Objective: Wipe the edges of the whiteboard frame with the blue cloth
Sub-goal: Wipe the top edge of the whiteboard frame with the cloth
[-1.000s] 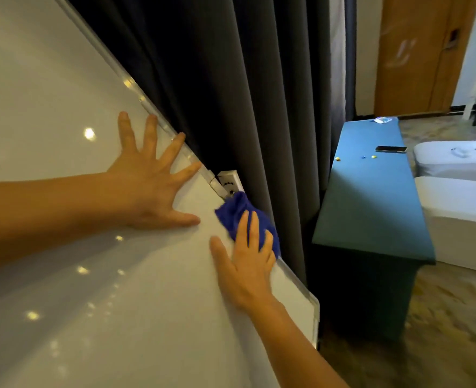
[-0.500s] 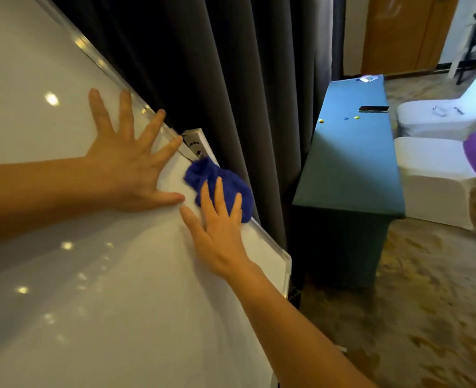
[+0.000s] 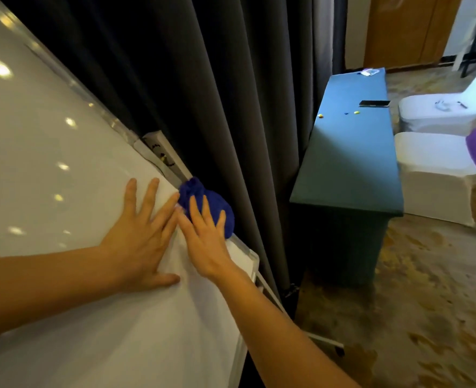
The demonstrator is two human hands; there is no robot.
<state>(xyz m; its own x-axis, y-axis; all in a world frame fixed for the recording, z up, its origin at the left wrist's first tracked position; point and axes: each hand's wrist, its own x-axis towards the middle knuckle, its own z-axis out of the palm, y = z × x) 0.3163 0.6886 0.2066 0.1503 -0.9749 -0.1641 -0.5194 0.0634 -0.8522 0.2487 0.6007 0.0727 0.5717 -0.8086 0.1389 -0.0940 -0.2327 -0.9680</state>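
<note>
A glossy whiteboard (image 3: pixel 49 169) fills the left side, its silver frame edge (image 3: pixel 71 85) running diagonally down to a corner (image 3: pixel 252 257). The bunched blue cloth (image 3: pixel 211 201) lies on the frame edge just below a white bracket (image 3: pixel 161 152). My right hand (image 3: pixel 203 233) presses flat on the cloth, fingers spread over it. My left hand (image 3: pixel 141 239) lies flat on the board face with fingers apart, its fingertips touching my right hand beside the cloth.
A dark grey curtain (image 3: pixel 203 93) hangs right behind the frame edge. A teal table (image 3: pixel 351 152) with a phone (image 3: pixel 374 103) and small bits stands to the right. White covered chairs (image 3: pixel 432 169) with purple sashes stand beyond it. Patterned carpet covers the floor.
My right hand and the cloth have slid along the frame edge toward the lower corner, away from the white bracket. My left hand has shifted down the board, closer to my right hand.
</note>
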